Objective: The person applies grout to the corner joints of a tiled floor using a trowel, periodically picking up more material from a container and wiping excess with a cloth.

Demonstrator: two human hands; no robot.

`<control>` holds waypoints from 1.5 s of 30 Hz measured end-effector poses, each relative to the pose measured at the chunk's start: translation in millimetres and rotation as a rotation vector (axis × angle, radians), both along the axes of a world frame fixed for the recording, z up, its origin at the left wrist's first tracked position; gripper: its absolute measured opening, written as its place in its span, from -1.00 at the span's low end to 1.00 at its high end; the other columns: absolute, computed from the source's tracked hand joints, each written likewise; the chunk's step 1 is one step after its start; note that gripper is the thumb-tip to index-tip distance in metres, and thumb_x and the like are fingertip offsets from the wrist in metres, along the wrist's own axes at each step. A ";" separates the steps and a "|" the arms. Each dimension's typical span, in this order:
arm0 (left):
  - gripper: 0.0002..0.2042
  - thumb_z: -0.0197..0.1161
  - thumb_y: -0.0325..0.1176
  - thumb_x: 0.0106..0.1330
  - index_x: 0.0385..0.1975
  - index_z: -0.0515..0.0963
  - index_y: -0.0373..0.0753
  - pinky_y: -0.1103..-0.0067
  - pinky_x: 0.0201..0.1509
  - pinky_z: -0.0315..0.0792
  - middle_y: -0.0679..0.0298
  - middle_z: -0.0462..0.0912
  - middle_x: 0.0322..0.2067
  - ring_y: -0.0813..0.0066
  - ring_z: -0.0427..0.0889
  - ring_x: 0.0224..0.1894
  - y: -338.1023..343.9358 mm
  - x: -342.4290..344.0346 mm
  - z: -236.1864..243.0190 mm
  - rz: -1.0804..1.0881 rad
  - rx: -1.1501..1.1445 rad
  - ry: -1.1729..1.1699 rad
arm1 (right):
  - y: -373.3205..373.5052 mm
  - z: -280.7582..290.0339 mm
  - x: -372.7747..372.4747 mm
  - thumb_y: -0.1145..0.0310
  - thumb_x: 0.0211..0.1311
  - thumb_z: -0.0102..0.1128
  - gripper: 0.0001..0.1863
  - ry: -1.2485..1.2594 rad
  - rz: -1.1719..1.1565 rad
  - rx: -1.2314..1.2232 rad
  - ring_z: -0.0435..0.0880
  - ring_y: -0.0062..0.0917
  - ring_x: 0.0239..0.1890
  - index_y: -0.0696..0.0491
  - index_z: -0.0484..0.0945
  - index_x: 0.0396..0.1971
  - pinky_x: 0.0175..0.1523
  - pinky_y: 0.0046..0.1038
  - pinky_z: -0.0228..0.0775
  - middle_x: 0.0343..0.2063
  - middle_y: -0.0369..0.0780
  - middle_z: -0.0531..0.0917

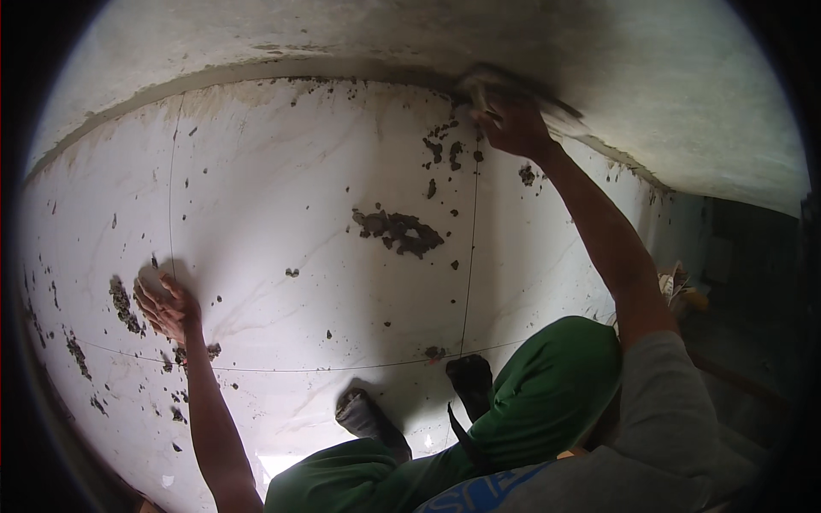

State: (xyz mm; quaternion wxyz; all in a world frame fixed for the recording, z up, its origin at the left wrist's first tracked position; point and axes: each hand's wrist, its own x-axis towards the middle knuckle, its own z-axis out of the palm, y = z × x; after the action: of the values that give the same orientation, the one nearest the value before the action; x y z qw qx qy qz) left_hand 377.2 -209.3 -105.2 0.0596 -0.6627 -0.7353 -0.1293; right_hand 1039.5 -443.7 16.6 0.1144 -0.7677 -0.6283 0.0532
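Observation:
My right hand (520, 128) grips a flat trowel (481, 96), smeared by motion, against the lower part of the grey plastered wall (410, 34), where it meets the floor. Much of the tool's grip is hidden by the hand. Out to the left, my left hand (171, 309) rests on the pale tiled floor (282, 188) with its fingers spread. Beside its fingertips lies a patch of dark mortar crumbs (126, 304). A larger wet mortar splat (402, 232) sits on the tiles between my two hands.
Smaller mortar bits are scattered over the tiles, thickest at the left and below the trowel. My dark-covered feet (373, 419) stand on the floor below my green-trousered knees (556, 368). Some indistinct items (680, 291) lie at the right, by a dark area.

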 end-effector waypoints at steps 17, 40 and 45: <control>-0.47 0.10 0.07 0.52 0.16 0.72 -0.23 0.16 0.36 0.51 -0.06 0.73 0.15 -0.11 0.67 0.25 77.8 6.8 31.2 -0.368 -0.393 0.126 | -131.0 -37.4 25.5 0.16 0.40 0.30 -0.67 0.057 -0.268 0.216 0.75 -0.13 0.04 0.06 0.70 -0.01 0.21 -0.13 0.59 0.03 -0.09 0.77; -0.72 0.25 -0.27 0.30 -0.12 0.73 -0.27 0.12 0.13 0.63 0.03 0.80 -0.07 -0.12 0.76 0.03 -157.3 595.6 29.0 -1.218 -0.363 -0.046 | -270.2 -8.5 -133.2 0.16 0.33 0.45 -0.72 0.515 -0.301 0.069 0.75 -0.20 -0.51 0.09 0.70 -0.28 -0.34 -0.24 0.55 -0.56 -0.10 0.72; -0.71 0.13 -0.33 0.30 -0.23 0.77 -0.30 0.11 0.12 0.65 -0.04 0.81 -0.16 -0.12 0.78 -0.01 -112.7 610.7 12.3 -1.505 -0.369 0.277 | -259.6 -4.6 -120.4 0.23 0.37 0.43 -0.72 0.555 -0.426 0.170 0.76 -0.17 -0.49 0.16 0.70 -0.19 -0.31 -0.28 0.56 -0.50 -0.05 0.73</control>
State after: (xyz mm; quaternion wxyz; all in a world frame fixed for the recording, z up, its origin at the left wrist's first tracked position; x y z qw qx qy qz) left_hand 988.0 -322.0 -92.9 -0.0640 -0.9917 -0.0845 0.0730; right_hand 919.1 -703.3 12.0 0.3525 -0.8255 -0.4015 0.1820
